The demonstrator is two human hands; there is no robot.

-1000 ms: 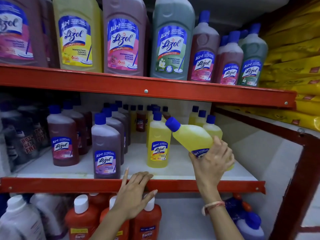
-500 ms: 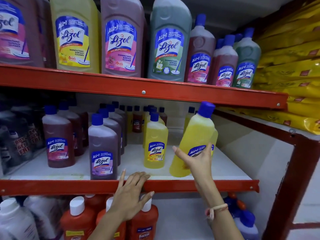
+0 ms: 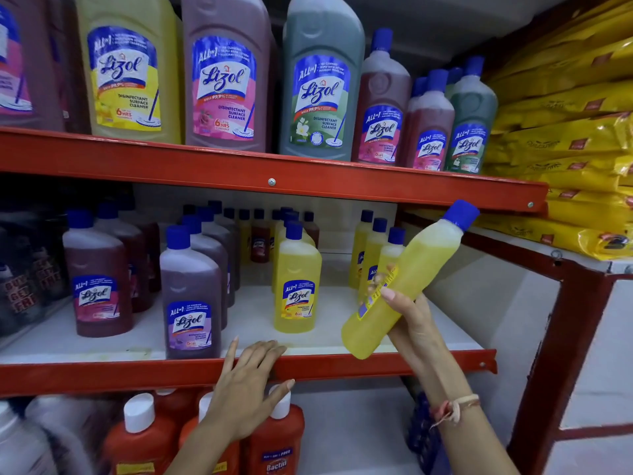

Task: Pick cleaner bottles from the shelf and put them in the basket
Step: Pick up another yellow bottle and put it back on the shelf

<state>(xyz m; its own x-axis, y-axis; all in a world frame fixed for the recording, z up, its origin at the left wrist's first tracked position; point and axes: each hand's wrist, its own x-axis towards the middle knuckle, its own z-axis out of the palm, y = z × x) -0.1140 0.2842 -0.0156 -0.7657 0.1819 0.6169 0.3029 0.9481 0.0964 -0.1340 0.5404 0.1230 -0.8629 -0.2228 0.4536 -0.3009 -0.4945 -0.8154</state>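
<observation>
A red-framed shelf (image 3: 342, 366) is filling the view, its white middle deck carrying rows of blue-capped cleaner bottles, with large jugs (image 3: 226, 73) standing on the tier above and stacked yellow packets (image 3: 565, 138) lying to the right. In front of the deck's right half, the right hand (image 3: 416, 323) is holding a yellow cleaner bottle (image 3: 407, 282) clear of the shelf, tilted with its blue cap pointing up and to the right and its base hanging just above the front rail. The fingers are wrapping narrowly around the lower body from behind, the thumb (image 3: 388, 293) pressing on the label; the remaining fingertips are hidden behind the bottle, so their exact grip is probably full but cannot be confirmed. The left hand (image 3: 246, 385) is resting empty on the red front rail, fingers loosely spread, touching the edge just beside a purple bottle (image 3: 191, 303). Orange bottles (image 3: 274, 437) are standing on the tier below.
</observation>
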